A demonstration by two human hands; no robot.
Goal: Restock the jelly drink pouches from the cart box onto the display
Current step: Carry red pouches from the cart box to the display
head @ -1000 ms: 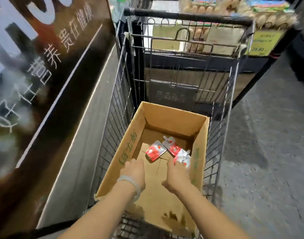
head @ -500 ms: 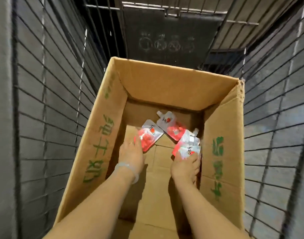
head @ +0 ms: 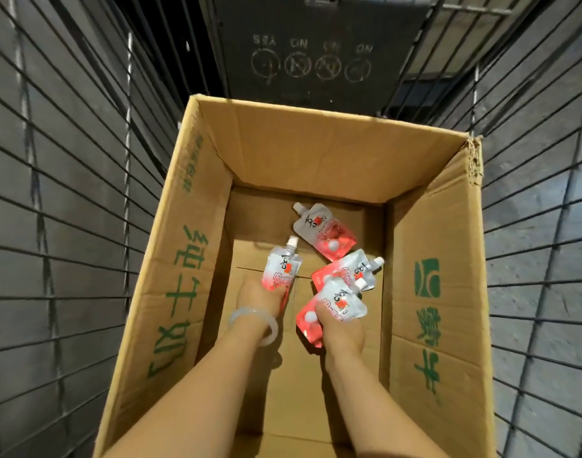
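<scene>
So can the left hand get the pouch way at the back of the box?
Probably not right now: the left hand already holds a pouch. The back pouch lies uncovered, with nothing in the way.

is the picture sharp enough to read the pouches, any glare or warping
Head view: pouch in the left hand fairly sharp but its print is too small to read; no strong glare; wide-angle bends the cart wires; box floor dim, shadowed.
</scene>
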